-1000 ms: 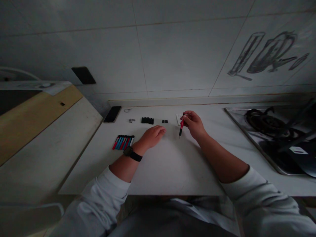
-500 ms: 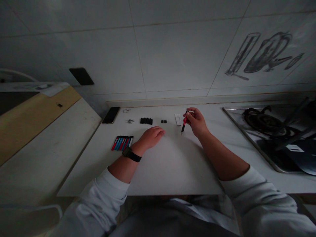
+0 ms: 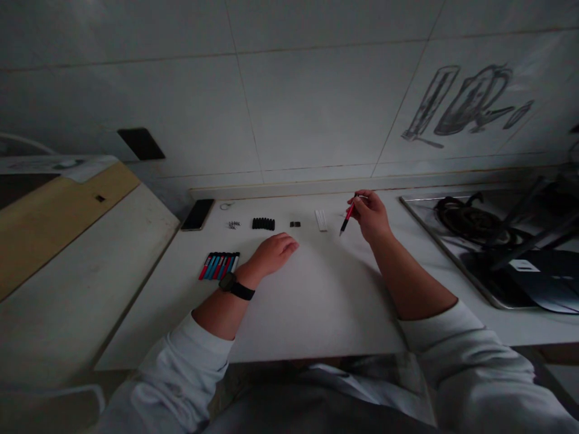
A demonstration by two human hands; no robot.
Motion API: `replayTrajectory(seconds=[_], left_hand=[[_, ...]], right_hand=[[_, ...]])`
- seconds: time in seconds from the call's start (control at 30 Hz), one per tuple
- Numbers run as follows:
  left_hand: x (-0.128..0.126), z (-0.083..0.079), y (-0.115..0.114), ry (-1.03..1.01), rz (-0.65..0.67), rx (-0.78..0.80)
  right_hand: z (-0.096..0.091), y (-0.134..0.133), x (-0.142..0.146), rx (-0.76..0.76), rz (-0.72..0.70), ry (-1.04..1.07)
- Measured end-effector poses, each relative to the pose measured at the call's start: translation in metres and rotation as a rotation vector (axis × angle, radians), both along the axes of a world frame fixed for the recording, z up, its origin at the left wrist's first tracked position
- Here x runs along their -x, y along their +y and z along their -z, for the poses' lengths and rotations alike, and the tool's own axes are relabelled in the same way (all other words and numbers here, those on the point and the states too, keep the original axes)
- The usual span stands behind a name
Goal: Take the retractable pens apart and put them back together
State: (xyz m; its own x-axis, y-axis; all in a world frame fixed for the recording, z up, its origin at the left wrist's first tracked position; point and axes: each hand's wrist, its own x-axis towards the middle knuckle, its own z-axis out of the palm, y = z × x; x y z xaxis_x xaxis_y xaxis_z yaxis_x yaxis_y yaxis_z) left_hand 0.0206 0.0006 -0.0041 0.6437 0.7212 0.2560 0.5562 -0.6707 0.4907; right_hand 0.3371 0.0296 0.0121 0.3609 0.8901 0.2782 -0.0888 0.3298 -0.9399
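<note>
My right hand point(image 3: 373, 216) pinches a red pen point(image 3: 348, 218) with a black lower section, its pale tip tilted down and to the left over the white tabletop. Resting on the table, my left hand point(image 3: 274, 252) has its fingers stretched out side by side and holds nothing visible. Several thin white sticks point(image 3: 321, 220) lie between the two hands. Small black pieces point(image 3: 295, 224) and a row of ribbed black grips point(image 3: 263, 223) sit beyond my left hand. By my left wrist are several red, blue and white pen barrels point(image 3: 219, 266) with dark ends.
A phone point(image 3: 198, 214) lies at the table's back left, near a thin ring point(image 3: 225, 206) and small metallic parts point(image 3: 234, 225). On the right is a gas stove point(image 3: 456, 241) with a black router-like device point(image 3: 534, 271) on it. A tiled wall point(image 3: 312, 108) rises behind.
My right hand has shifted right and slightly away from me with the red pen. My left hand stays resting on the table. The camera view has turned slightly.
</note>
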Motion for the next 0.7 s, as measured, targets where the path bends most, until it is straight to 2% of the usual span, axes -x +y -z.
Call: replayTrajectory(seconds=[0.13, 0.3, 0.53, 0.63, 0.7], left_hand=[[0.0, 0.001, 0.001, 0.002, 0.012, 0.002], [0.0, 0.002, 0.001, -0.001, 0.008, 0.01], [0.001, -0.002, -0.002, 0.001, 0.001, 0.041], [0.002, -0.003, -0.001, 0.002, 0.008, 0.039], [0.002, -0.001, 0.0, 0.0, 0.015, 0.027]], right_hand=[[-0.001, 0.005, -0.018, -0.02, 0.102, 0.021], [-0.005, 0.008, -0.041, -0.068, 0.156, 0.015], [-0.014, 0.01, -0.08, -0.131, 0.353, -0.015], [-0.016, 0.008, -0.1, -0.135, 0.445, -0.105], [-0.017, 0.004, -0.118, -0.079, 0.545, -0.263]])
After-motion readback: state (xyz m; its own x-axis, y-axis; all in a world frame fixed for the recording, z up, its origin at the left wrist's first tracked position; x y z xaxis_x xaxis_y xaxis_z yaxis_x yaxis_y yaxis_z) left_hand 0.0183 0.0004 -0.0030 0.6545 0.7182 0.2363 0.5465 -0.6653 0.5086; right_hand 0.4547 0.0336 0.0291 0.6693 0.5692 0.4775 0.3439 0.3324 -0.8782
